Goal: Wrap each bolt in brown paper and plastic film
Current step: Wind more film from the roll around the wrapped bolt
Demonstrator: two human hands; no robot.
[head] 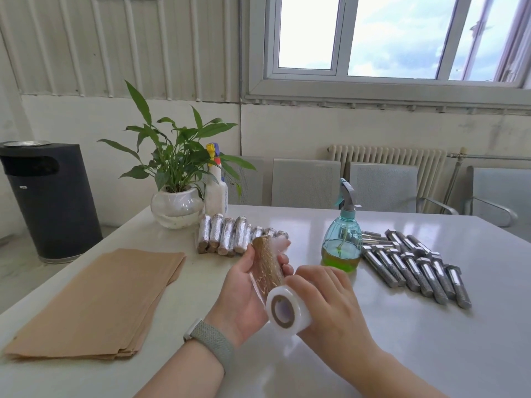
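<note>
Above the glossy white bench (373, 326), the left hand (244, 294) curls its fingers (284, 258) and thumb round a paper-wrapped bolt (265, 264), a crinkled brown cylinder already partly glazed with clear film. The right hand (324, 297) grips a roll of plastic film (287, 308), a white translucent drum on a brown cardboard core, held against the bolt's near end.

Behind them lies a row of finished wrapped bolts (230, 235), about eight, shiny with film, brown at the ends. To the left rests a flat stack of brown paper sheets (100, 300). To the right lie bare steel bolts (416, 268), hex-headed and threaded, roughly a dozen; the exact count is unclear.

A teal spray bottle (343, 234) holds green liquid in its lower part. A white spray bottle (216, 191) stands beside a round white pot (176, 208) holding a leafy plant (175, 150).
</note>
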